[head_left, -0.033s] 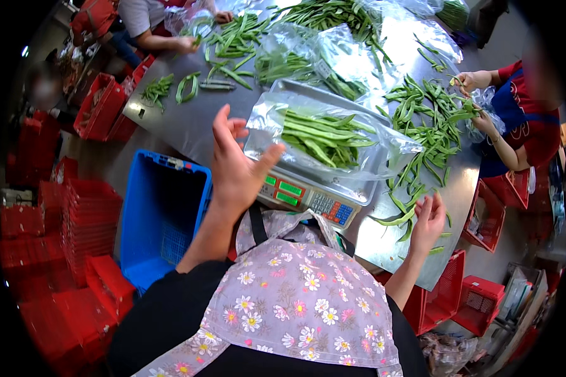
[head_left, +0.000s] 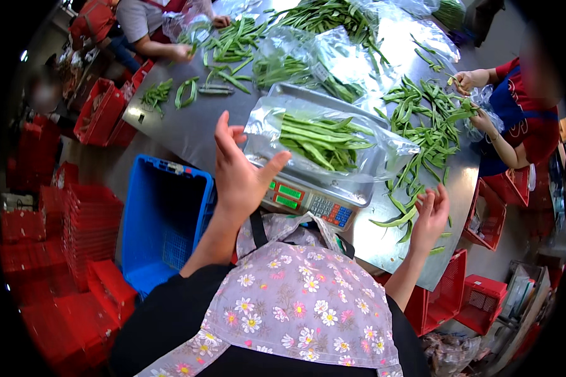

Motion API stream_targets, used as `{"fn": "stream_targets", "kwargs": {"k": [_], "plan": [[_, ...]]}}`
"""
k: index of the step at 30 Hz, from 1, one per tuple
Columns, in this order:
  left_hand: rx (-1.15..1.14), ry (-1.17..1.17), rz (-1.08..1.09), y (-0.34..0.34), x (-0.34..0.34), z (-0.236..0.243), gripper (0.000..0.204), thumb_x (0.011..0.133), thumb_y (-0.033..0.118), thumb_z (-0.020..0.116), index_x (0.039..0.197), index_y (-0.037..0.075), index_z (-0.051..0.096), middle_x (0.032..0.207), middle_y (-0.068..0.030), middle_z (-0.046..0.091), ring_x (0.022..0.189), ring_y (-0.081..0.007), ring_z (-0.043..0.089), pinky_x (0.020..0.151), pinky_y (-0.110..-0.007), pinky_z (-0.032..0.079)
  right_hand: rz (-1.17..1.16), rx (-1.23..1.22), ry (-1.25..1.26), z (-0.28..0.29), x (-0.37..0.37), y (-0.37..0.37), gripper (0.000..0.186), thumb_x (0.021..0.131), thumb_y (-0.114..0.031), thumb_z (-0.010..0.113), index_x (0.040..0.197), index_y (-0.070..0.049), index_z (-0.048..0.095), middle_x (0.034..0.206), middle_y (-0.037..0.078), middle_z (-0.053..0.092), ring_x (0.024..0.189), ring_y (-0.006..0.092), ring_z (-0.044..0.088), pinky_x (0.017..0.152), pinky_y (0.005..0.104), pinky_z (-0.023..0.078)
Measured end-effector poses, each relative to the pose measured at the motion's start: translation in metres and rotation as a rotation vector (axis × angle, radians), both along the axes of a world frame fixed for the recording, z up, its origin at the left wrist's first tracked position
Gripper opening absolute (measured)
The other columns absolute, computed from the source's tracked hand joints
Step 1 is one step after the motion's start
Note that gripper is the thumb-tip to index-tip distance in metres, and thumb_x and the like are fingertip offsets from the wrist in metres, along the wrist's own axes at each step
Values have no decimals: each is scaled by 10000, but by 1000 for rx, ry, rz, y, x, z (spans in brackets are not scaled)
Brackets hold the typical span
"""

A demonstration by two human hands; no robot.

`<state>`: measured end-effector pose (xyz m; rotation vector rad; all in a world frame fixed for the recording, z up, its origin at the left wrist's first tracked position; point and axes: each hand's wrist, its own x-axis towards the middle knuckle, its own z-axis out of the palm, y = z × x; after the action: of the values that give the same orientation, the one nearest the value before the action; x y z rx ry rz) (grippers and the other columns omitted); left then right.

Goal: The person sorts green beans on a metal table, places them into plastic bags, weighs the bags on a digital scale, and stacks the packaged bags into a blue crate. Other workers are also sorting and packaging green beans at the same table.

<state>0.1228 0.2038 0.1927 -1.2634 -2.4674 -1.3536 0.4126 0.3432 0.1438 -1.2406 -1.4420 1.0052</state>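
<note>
A clear plastic bag (head_left: 393,151) of long flat green beans (head_left: 321,141) lies on the metal tray (head_left: 289,91) of a digital scale (head_left: 330,210). My left hand (head_left: 242,176) is open beside the bag's left end, thumb stretched out and fingers curved, holding nothing. My right hand (head_left: 429,220) hangs open, fingers slightly bent, right of the scale over scattered loose beans (head_left: 396,220); nothing shows in it. A heap of beans (head_left: 427,135) lies right of the bag, and more bagged beans (head_left: 283,66) lie behind the tray.
Co-workers at the steel table (head_left: 176,129) handle beans and bags: one at upper left (head_left: 157,44), one at right (head_left: 519,119). A blue crate (head_left: 163,220) stands left of me. Red crates are stacked at left (head_left: 91,226); others sit beneath the table's right side (head_left: 481,301).
My left hand has shifted slightly right, toward the bag. My right hand has risen a little.
</note>
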Motion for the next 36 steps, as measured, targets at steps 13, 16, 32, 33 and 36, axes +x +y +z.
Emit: {"fn": "stream_targets", "kwargs": {"k": [13, 16, 32, 33, 36], "plan": [[765, -601, -514, 66, -62, 124, 353, 860, 42, 520, 1172, -36, 372, 824, -137, 623, 736, -177, 610, 750, -295, 513, 348, 262, 469, 162, -88, 77, 326, 850, -7, 497, 1173, 36, 469, 755, 75, 597, 563, 70, 504, 515, 180, 396], [748, -477, -724, 62, -64, 144, 298, 892, 31, 485, 1173, -32, 409, 941, -194, 623, 785, -202, 622, 732, -299, 514, 349, 381, 442, 184, -65, 87, 339, 879, -24, 497, 1205, 55, 452, 731, 80, 596, 562, 74, 502, 517, 173, 386], [557, -621, -427, 64, -29, 96, 361, 864, 36, 525, 1184, -28, 369, 917, -188, 651, 725, -145, 616, 688, -245, 493, 426, 259, -355, 123, -65, 104, 223, 833, -80, 545, 1033, 6, 590, 728, 89, 641, 684, 126, 626, 629, 246, 468], [477, -618, -401, 62, -30, 85, 360, 866, 45, 531, 1183, -24, 375, 937, -179, 644, 708, -122, 606, 663, -224, 478, 501, 195, -288, 108, -67, 101, 245, 839, -54, 531, 1075, 0, 567, 775, 89, 640, 722, 122, 622, 662, 242, 465], [207, -719, -404, 54, -39, 54, 351, 858, 42, 542, 1182, 3, 414, 986, -144, 631, 745, -133, 604, 699, -240, 476, 692, -45, 9, 87, -79, 78, 343, 847, -14, 516, 1189, 1, 493, 866, 84, 627, 820, 122, 613, 745, 238, 452]]}}
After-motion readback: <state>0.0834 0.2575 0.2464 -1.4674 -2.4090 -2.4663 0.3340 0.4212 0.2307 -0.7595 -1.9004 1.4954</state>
